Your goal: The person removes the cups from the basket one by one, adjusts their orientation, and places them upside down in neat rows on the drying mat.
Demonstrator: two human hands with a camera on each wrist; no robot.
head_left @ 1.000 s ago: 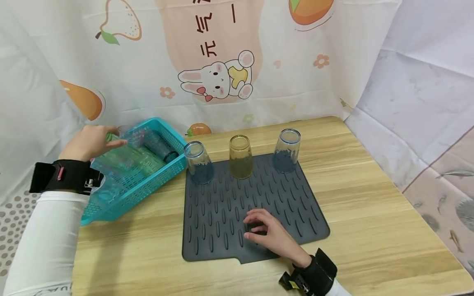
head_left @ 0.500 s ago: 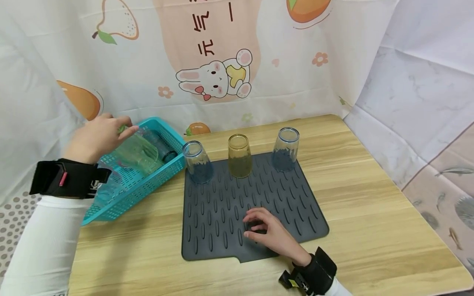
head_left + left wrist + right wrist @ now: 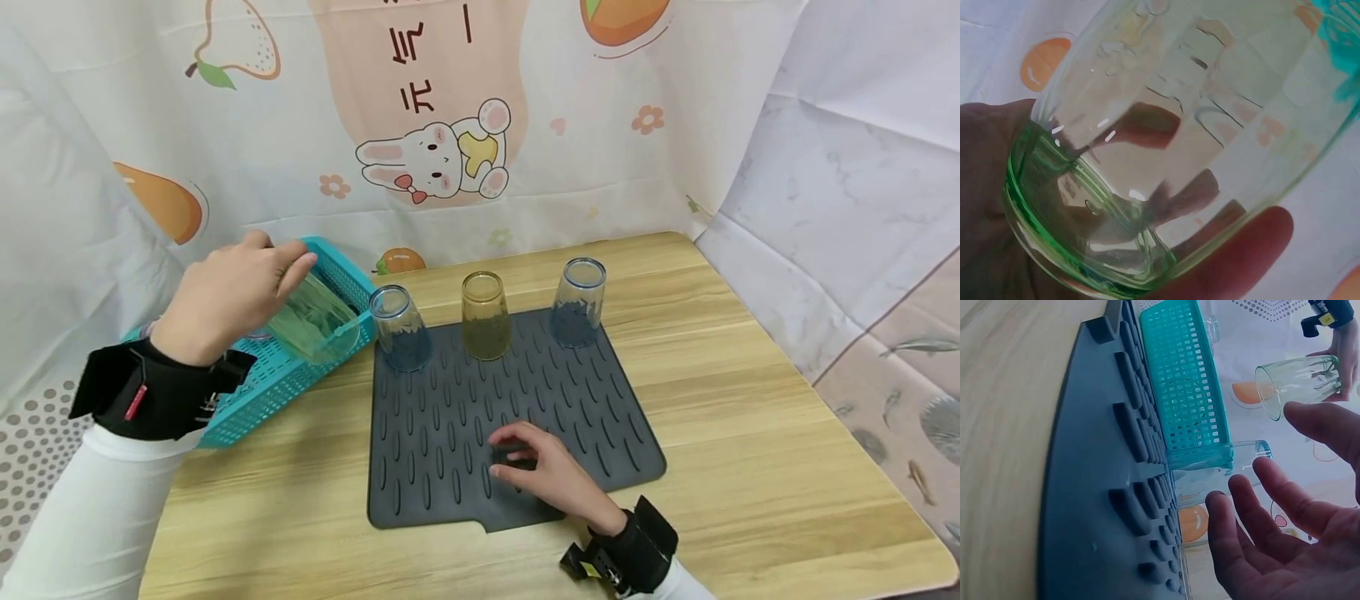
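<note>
My left hand grips a clear green drinking glass round its thick base. The glass tilts, mouth down and to the right, above the turquoise basket's right side. Close up in the left wrist view, the green glass has fingers wrapped on both sides of its base. Over the front of the dark grey ribbed drying mat hovers my right hand, fingers loosely bent and holding nothing. Upside down along the mat's back edge stand a bluish glass, an amber glass and another bluish glass.
The turquoise perforated basket stands at the left, partly hidden by my left hand and forearm. A wooden tabletop spreads round the mat. Behind it hangs a printed white cloth.
My left hand has lifted the green glass out of the basket and carried it to the right. My right hand has barely moved.
</note>
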